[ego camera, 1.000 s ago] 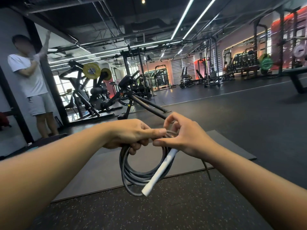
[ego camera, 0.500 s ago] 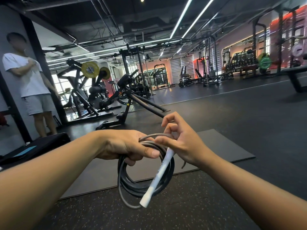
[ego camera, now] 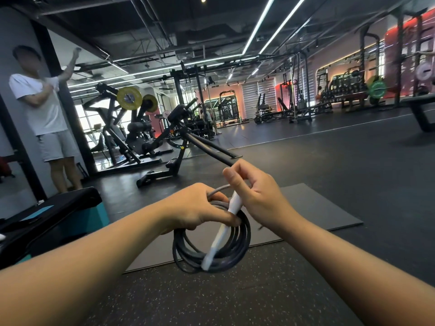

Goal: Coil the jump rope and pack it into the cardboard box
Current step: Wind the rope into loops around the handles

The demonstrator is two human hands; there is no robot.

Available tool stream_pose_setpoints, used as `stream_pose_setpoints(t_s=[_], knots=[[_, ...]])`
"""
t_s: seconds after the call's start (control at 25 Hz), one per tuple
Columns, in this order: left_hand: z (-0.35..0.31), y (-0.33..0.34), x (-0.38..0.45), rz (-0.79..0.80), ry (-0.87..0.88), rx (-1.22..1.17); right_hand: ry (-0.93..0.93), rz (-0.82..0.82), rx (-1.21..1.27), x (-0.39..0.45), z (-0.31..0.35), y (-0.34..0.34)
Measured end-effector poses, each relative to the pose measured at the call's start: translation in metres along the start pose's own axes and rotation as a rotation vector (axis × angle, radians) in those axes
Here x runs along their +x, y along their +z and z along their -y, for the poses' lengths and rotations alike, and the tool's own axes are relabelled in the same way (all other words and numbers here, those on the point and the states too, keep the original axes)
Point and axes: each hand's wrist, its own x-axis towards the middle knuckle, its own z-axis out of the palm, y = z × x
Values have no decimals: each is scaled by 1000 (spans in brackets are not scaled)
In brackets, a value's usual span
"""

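Two hands mid-coil: left hand (ego camera: 197,208) grips rope (ego camera: 211,250) loops, right hand (ego camera: 256,198) fingers pinch white handle (ego camera: 223,229) — keep loops tight w/ end tucked.

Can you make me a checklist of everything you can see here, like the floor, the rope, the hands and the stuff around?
Surface: dark speckled gym floor with a grey mat lying on it.
Job's things: jump rope coiled in loops, hanging in the air; its white handle lies across the coil. No cardboard box seen.
Clutter: black bench on the left.
Grippers: left hand grips the top of the coil; right hand holds the handle's upper end.
Cables: nothing seen apart from the rope.
Surroundings: a person in a white shirt stands at the left; weight machines and racks behind.
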Motion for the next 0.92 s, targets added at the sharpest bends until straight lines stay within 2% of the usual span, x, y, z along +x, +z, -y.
stream_pose_setpoints(t_s=[0.08, 0.2, 0.4, 0.56, 0.68, 0.8, 0.92], knots=[[-1, -8, -4, -90, 43, -72, 18, -5, -21, 2, -5, -10], [0, -22, -8, -244, 78, -334, 116, 7, 78, 0, -12, -25], [-1, -14, -7, -348, 171, -639, 218, 129, 209, -5, -9, -13], [-1, 2, -2, -517, 175, -896, 315, 56, 493, -3, -1, -2], [-2, 8, 1, -697, 139, -1091, 332, 64, 609, -4, 0, 3], [-7, 21, 3, -835, 109, -1185, 308, 38, 648, -7, 4, 13], [0, 30, 6, -861, 78, -1229, 262, 34, 637, -7, 2, 16]])
